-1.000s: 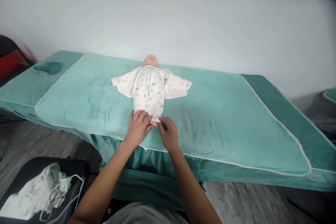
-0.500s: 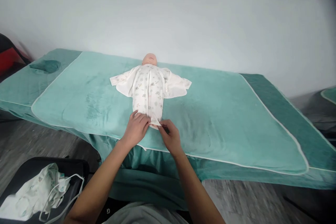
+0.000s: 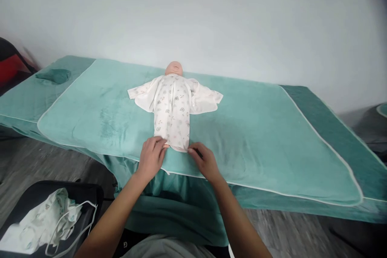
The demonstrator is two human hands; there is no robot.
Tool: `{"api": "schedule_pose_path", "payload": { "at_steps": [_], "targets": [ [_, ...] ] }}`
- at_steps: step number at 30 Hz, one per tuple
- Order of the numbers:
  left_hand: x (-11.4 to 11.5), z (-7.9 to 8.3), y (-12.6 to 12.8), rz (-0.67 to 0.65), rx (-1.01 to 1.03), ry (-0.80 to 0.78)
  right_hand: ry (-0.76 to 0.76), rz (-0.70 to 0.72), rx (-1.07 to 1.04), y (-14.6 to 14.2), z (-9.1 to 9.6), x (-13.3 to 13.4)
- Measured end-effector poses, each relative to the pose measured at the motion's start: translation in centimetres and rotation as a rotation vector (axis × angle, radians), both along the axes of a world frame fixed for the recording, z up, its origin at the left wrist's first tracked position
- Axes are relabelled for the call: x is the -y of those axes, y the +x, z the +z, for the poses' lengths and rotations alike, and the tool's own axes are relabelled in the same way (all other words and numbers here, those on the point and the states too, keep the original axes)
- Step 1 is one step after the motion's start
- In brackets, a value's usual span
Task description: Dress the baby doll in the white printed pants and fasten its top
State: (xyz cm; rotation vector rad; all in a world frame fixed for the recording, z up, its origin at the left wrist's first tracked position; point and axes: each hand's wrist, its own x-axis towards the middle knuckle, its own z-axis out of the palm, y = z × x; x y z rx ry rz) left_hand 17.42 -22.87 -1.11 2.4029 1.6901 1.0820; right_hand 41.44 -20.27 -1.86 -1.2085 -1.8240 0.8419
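A baby doll (image 3: 174, 67) lies on its back on the green bed, its head toward the wall. White baby clothing (image 3: 173, 109) with small printed figures covers its body, and the sleeves spread out to both sides. My left hand (image 3: 152, 157) is closed at the lower left corner of the garment, fingers pinching the hem. At the lower right corner, my right hand (image 3: 207, 160) pinches the hem between thumb and forefinger. Between the two hands the bottom edge lies spread. A little skin-coloured part of the doll shows beside my left fingertips.
A light green cover (image 3: 266, 141) with white piping lies over the bed. On the left, a black chair (image 3: 90, 193) holds crumpled printed cloth (image 3: 48, 221) and a white cord or strap. The white wall (image 3: 211, 28) runs behind the bed.
My right hand has moved right and slightly toward me, drawing the hem out to the right. My left hand has shifted a little left and down. The garment's bottom edge is now wider.
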Motion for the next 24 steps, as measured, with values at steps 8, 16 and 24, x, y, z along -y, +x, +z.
{"api": "schedule_pose_path", "payload": {
  "at_steps": [8, 16, 24],
  "targets": [
    [-0.3, -0.1, -1.0, -0.146, 0.067, 0.041, -0.278, -0.152, -0.275, 0.4, 0.2, -2.1],
    [-1.4, -0.4, -2.3, -0.109, 0.234, 0.024, -0.233, -0.217, -0.249, 0.3, -0.2, -3.4],
    [-11.9, -0.9, -5.1, 0.215, -0.143, -0.025, 0.318, -0.168, 0.338, -1.6, -0.9, -11.8]
  ]
}}
